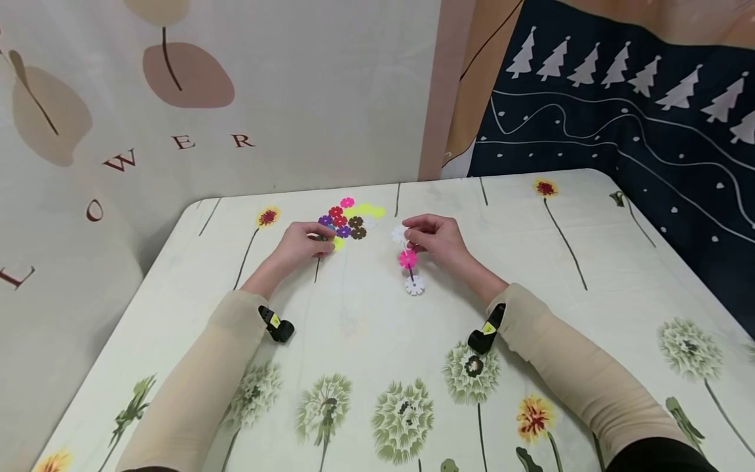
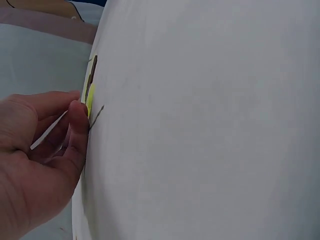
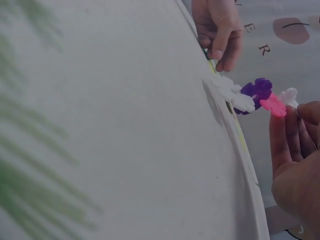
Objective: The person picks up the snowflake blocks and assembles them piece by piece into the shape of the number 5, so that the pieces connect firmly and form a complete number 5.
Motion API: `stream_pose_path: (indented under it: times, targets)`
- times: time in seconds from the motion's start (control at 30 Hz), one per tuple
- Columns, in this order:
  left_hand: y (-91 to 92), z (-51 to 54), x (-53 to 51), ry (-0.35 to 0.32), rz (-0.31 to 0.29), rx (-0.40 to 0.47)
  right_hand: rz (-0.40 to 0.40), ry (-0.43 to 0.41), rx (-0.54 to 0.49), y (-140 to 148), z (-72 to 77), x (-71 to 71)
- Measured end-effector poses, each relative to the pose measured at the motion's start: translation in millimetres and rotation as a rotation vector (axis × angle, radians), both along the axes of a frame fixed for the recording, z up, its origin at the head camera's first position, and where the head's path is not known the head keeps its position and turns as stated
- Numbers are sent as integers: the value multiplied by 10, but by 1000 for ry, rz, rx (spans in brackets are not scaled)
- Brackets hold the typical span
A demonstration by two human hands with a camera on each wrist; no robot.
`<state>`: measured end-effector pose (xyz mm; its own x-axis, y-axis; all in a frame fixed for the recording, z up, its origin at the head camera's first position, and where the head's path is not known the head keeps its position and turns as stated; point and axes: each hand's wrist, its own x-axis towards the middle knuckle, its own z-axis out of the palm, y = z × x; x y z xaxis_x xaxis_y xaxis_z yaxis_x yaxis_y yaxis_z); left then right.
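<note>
My right hand (image 1: 439,239) grips the upper end of a short chain of linked plastic flower-shaped pieces. A white piece (image 3: 288,96) is at its fingertips, followed by a pink piece (image 1: 407,259), a purple piece (image 3: 257,92) and a white piece (image 1: 415,285) at the lower end. On the left side, my left hand (image 1: 303,241) is at the near edge of a pile of similar pieces, thumb and fingers drawn together. Between them a bit of a dark green piece (image 1: 321,237) shows, mostly hidden. A yellow piece (image 1: 338,243) lies beside the fingertips.
The pile holds red pieces (image 1: 336,212), brown pieces (image 1: 356,227), purple pieces (image 1: 343,231), a pink piece (image 1: 347,202) and yellow pieces (image 1: 366,210). They lie near the back of a table (image 1: 354,314) with a flower-print cover. A pale curtain (image 1: 330,98) hangs behind.
</note>
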<state>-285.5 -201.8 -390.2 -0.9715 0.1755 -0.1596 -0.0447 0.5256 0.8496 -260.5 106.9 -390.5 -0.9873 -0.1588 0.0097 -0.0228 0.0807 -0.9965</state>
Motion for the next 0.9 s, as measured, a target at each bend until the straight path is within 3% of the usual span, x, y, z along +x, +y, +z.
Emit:
stream_pose_path:
  times: [0.2, 0.37, 0.7, 0.9]
  targets:
    - [34, 10, -51, 41, -39, -153, 1, 0, -5, 3, 0, 20]
    - [39, 15, -37, 62, -61, -192, 6, 10, 5, 7, -2, 44]
    - [-6, -6, 8, 75, -91, -180, -23, -10, 20, 1, -20, 25]
    - [8, 31, 44, 55, -98, -76, -64, -44, 27, -5, -28, 9]
